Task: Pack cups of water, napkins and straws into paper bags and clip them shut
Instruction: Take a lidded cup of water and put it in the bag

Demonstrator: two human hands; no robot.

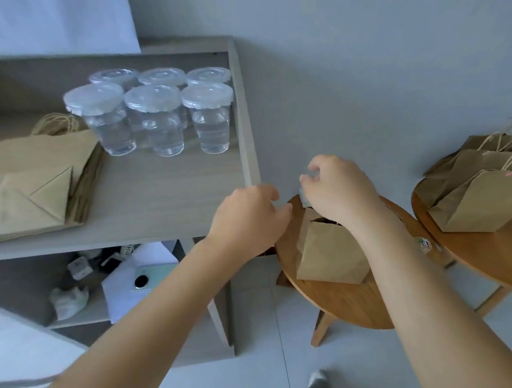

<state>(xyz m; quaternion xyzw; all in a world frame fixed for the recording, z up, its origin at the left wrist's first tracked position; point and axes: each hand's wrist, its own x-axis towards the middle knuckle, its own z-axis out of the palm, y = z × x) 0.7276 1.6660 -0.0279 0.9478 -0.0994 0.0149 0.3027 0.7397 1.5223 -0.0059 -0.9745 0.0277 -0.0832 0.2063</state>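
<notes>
1. Grey wood-grain desk [165,193] with raised rim, upper left; open shelf [85,312] beneath it holds white paper, a phone-like item and small clutter, too small to tell apart.
2. Round brown wooden stool [345,305], centre right; second round brown wooden stool [492,257] just beside it at the right edge.
3. Stack of flat brown paper bags [32,183] on the desk's left side, coil of tan twine [55,123] behind it.
4. Filled brown paper bags with twine handles [485,197] piled on the second stool, tops folded over.
5. Brown paper bag being packed [330,255] stands on the near stool, top edge partly open, dark gap visible under the right wrist.
6. Six clear plastic cups of water with translucent lids [160,115], two rows of three, at the back right of the desk, close together.
7. Left hand [247,221] at the bag's upper left edge, fingers curled toward the paper; actual grip on the bag hidden, cannot tell.
8. Right hand [338,188] above the bag's top, fingers curled, pinching a small pale clip-like object [304,198] at the bag's top edge; blurred, exact shape unclear.
9. Small multicoloured round item [422,243] on the near stool's right rim, unidentifiable.
</notes>
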